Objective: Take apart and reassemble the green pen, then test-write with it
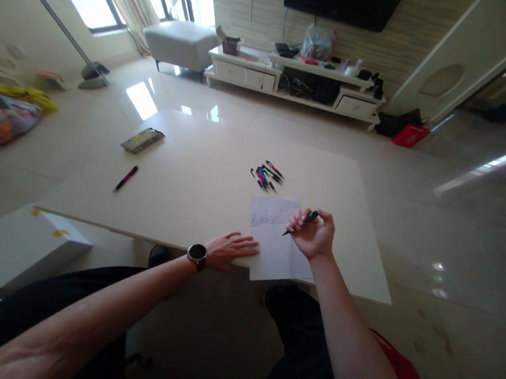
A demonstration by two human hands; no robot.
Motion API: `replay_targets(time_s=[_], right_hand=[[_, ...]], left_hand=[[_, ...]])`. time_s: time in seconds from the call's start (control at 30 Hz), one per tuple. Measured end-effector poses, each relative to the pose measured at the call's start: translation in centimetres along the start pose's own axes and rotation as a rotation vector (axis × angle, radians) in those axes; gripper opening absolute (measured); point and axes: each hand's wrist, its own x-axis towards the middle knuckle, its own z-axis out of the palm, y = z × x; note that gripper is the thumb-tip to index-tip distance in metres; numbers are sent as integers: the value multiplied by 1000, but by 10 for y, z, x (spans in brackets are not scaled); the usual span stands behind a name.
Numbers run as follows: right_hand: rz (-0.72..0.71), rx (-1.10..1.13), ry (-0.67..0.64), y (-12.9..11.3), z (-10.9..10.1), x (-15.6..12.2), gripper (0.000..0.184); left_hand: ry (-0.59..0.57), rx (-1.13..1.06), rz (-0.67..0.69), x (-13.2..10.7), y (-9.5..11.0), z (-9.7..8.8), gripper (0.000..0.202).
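Note:
A sheet of paper [269, 255] lies at the near edge of the white table [192, 179], with dense writing over its upper part. My right hand [317, 235] is closed around a dark pen with a green part [311, 216], its tip pointing down and left just over the sheet. Whether the tip touches the paper I cannot tell. Flat on the tabletop, my left hand [233, 250] has its fingers stretched out to the sheet's left edge; a watch [197, 253] is on that wrist. Beyond the paper lies a cluster of several pens [266, 176].
A purple and black pen [125, 179] and a grey packet [143, 140] lie on the table's left side. Left of the table stands a white box [25, 244]. Across the floor are a low TV cabinet [245, 71] and a grey bench [181, 43].

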Motion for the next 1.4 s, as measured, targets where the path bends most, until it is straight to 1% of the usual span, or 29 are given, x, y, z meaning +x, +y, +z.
replay_targets(time_s=[0.1, 0.2, 0.3, 0.43, 0.53, 0.63, 0.7, 0.8, 0.9, 1.0, 1.13, 1.23, 1.4], right_hand=[[16, 91, -28, 0, 1, -7, 30], [13, 104, -56, 0, 2, -12, 27], [-18, 82, -91, 0, 8, -11, 25], [-35, 30, -117, 3, 12, -5, 24], [-27, 14, -87, 9, 5, 2, 23], [-22, 29, -68, 14, -5, 7, 22], [-9, 45, -66, 16, -8, 9, 22], [25, 51, -67, 16, -3, 9, 23], [51, 52, -80, 16, 8, 8, 21], [26, 89, -51, 16, 15, 8, 18], [22, 120, 17, 19, 14, 10, 21], [20, 103, 18, 22, 12, 12, 19], [26, 103, 9, 26, 15, 13, 23]], left_hand=[[-18, 35, 53, -12, -16, 0, 100], [15, 43, 52, -15, -22, 3, 98], [31, 33, 42, -14, -23, 6, 98], [8, 13, 52, -14, -22, 4, 97], [3, 2, 47, -15, -23, 1, 94], [-1, -11, 77, -16, -23, -1, 92], [0, -10, 100, -17, -24, -2, 92], [-6, 12, 111, -17, -23, -2, 92], [3, 35, 63, -17, -22, -2, 91], [14, 34, 29, -15, -21, -1, 94], [23, 19, 30, -14, -21, -1, 93], [34, 13, 19, -14, -22, 0, 90], [42, 13, 27, -15, -22, -1, 89]])
